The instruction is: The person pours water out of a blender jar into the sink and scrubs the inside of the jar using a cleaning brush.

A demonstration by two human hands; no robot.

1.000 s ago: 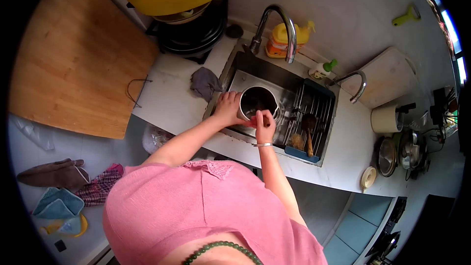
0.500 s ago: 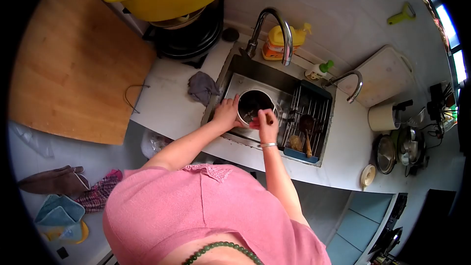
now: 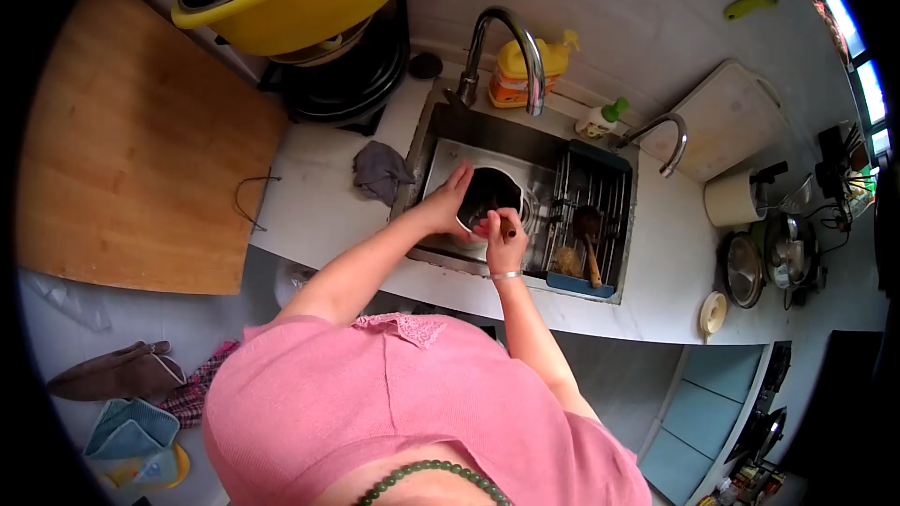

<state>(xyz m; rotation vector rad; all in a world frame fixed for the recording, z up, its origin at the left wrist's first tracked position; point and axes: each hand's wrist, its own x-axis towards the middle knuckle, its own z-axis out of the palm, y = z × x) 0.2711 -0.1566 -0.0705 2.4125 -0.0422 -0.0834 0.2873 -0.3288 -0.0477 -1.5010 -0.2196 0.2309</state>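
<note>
A round pot (image 3: 517, 186) with a pale rim and dark inside stands in the steel sink (image 3: 439, 157). My left hand (image 3: 444, 209) braces its left side, thumb low near the front and fingers up along the rim. Over the pot's front right edge, my right hand (image 3: 502, 236) is closed round a brown, wooden-looking handle (image 3: 509, 228), whose end sticks out of the fist. The working end of that tool is hidden by the hand and the pot's dark inside. What lies in the pot is too dark to name.
A curved faucet (image 3: 536, 66) rises behind the sink. On the right, a dish rack (image 3: 614, 225) holds a wooden-handled ladle or brush (image 3: 592, 262). A grey cloth (image 3: 380, 171) lies left of the sink. Yellow and green-capped bottles (image 3: 511, 75) stand behind; a yellow basin (image 3: 309, 14) sits on the stove.
My left hand's fingers have slid up and straightened along the pot's rim. The right hand keeps its grip on the handle, slightly shifted. The whole view has moved a little.
</note>
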